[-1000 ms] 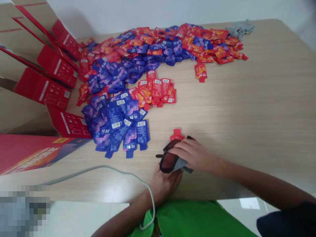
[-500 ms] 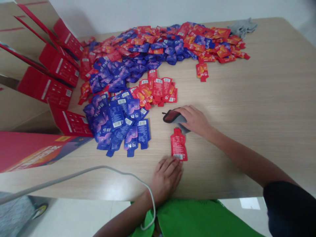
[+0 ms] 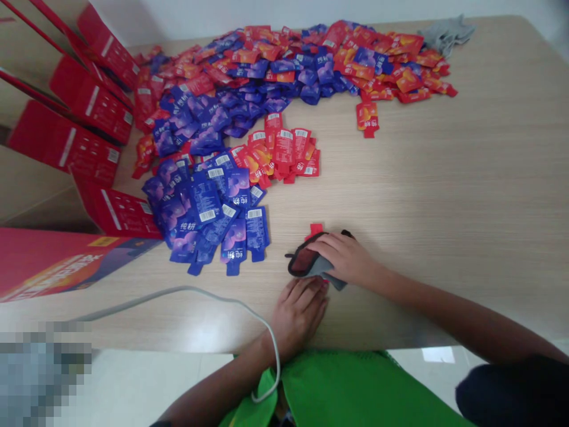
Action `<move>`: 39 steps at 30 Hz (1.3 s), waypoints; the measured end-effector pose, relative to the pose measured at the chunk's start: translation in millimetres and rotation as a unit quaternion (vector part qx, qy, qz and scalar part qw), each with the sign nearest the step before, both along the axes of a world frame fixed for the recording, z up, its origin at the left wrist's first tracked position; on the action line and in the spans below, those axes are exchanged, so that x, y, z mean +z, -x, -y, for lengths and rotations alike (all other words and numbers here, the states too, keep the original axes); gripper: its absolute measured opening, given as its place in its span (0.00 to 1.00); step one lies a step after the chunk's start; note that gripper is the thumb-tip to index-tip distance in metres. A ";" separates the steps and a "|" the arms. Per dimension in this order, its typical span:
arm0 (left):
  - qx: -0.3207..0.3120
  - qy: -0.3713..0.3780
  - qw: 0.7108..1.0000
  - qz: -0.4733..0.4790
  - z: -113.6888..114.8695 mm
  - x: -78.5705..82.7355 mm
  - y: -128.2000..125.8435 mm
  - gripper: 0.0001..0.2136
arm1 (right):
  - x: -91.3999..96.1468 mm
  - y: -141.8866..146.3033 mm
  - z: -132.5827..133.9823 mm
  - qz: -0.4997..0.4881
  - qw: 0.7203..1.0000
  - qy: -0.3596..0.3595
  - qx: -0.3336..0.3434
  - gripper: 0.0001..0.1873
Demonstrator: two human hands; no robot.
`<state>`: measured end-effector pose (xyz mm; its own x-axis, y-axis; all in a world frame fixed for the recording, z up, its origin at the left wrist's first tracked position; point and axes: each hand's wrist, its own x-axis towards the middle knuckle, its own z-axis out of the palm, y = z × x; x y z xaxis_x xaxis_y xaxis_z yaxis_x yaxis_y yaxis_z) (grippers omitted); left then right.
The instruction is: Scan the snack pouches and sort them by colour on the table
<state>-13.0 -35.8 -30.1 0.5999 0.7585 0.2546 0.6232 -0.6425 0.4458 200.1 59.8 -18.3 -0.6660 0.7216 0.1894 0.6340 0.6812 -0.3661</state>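
Observation:
My right hand (image 3: 345, 258) presses a red-and-grey cloth pad (image 3: 306, 263) down on a red sachet (image 3: 316, 229); only the sachet's top tab shows above the pad. The fingers are curled over the pad. My left hand (image 3: 300, 313) lies flat on the table near the front edge, fingers stretched toward the sachet's lower end, just under the pad. A sorted bunch of blue sachets (image 3: 208, 213) lies to the left, and a bunch of red sachets (image 3: 280, 154) lies beyond.
A large mixed heap of red and blue sachets (image 3: 288, 71) covers the far table. Red cartons (image 3: 84, 107) stand open at the left. A grey cable (image 3: 178, 293) curves across the front. A grey glove (image 3: 444, 32) lies at the far right corner.
My right hand pushed the pad away, off the red sachet, then drew it back toward me over it. The left hand stayed at the sachet's near end.

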 end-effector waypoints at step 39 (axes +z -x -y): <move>0.127 0.301 0.934 0.147 -113.1 31.4 -9.1 0.22 | -12.7 -105.3 7.8 -0.217 0.858 0.089 -0.457 0.31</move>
<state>-3.8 77.3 1.3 0.3522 0.9257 -0.1379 0.5155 -0.0689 0.8541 305.4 52.1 -31.0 0.2990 0.9479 0.1098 0.6510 -0.1185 -0.7498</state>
